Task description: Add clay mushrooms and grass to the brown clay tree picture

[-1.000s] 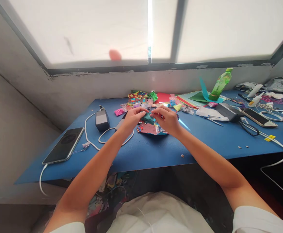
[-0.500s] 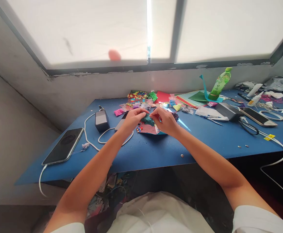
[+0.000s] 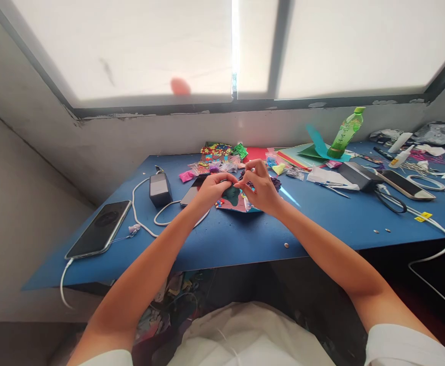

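My left hand [image 3: 219,187] is closed on a dark green lump of what looks like soft modelling clay [image 3: 231,195], which hangs below its fingertips. Close against its upper edge, my right hand [image 3: 259,186] is closed in a pinch; what lies between those fingertips is too small to make out. Both hands are above a pink sheet [image 3: 230,206] with blue edges lying on the desk. Small coloured beads [image 3: 219,203] sit at the sheet's left side. Dark purple crumpled pieces [image 3: 275,182] show behind my right hand.
On the blue desk [image 3: 241,244], a phone [image 3: 99,230], a black power brick [image 3: 160,189] and white cables lie left. Small coloured packets [image 3: 187,176] and paper sheets line the back. A green bottle [image 3: 346,133], a second phone [image 3: 406,184] and a glue bottle [image 3: 401,156] are right.
My right hand has risen slightly and now pinches at the green lump's upper edge. The lump hangs lower and more spread out. A blue paper strip by the bottle has tilted over.
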### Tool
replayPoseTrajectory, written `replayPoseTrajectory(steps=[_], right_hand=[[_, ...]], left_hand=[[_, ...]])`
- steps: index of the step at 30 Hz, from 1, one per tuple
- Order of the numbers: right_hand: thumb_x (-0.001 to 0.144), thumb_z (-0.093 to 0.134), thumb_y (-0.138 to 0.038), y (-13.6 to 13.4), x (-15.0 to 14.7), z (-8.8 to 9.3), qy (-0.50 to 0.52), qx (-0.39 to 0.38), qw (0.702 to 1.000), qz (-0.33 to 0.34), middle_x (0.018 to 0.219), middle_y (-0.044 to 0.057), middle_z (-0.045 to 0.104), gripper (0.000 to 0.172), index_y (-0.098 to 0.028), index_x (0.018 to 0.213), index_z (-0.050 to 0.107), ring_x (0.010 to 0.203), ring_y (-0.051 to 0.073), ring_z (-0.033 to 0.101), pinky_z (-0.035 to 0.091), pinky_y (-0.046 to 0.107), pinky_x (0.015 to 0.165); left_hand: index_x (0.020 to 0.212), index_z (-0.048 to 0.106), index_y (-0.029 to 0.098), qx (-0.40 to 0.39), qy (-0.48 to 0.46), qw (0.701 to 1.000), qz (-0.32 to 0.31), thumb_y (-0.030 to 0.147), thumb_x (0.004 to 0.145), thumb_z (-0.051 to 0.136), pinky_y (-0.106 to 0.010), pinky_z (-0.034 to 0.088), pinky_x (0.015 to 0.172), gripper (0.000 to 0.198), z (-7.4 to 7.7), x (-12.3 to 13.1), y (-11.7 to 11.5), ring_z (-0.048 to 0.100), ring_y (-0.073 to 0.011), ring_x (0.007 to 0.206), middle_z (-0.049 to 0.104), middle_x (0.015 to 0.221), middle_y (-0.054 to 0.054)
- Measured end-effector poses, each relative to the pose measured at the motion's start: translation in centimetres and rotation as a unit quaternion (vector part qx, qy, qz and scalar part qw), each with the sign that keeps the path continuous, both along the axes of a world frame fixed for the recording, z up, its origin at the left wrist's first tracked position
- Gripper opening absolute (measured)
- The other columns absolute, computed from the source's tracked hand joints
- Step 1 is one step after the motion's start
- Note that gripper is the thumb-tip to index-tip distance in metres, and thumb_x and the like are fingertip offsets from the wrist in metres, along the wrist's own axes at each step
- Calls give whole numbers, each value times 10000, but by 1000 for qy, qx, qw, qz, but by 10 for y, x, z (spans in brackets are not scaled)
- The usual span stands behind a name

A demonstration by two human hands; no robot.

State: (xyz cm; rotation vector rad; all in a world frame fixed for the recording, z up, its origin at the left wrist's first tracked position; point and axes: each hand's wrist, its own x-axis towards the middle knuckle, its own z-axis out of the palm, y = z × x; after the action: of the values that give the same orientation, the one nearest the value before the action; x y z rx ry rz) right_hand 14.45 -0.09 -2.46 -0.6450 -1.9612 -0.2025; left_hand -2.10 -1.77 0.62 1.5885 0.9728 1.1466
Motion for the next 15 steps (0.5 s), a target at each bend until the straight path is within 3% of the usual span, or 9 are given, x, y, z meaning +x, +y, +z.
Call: replayPoseTrajectory(steps=[8,15], right_hand=[[914,573,-308,-1,0,2,3,46,999,-10,931,66,501,202,-219,737,606,896,203,493,440,352,772],[909,595,-412,-1,4,5,-5,57,998,-38,715,14,562,255,-278,714,692,840,189,511,369,356,801]], left_hand=[[664,722,169,7,18,1000,-14,399,629,710,-242,425,536,233,1,-3,-1,561,-144,636,662,687,-42],[642,728,148,-12,10,1000,-8,417,564,779,-240,410,538,284,2,-8,3,538,-123,593,651,644,-42]])
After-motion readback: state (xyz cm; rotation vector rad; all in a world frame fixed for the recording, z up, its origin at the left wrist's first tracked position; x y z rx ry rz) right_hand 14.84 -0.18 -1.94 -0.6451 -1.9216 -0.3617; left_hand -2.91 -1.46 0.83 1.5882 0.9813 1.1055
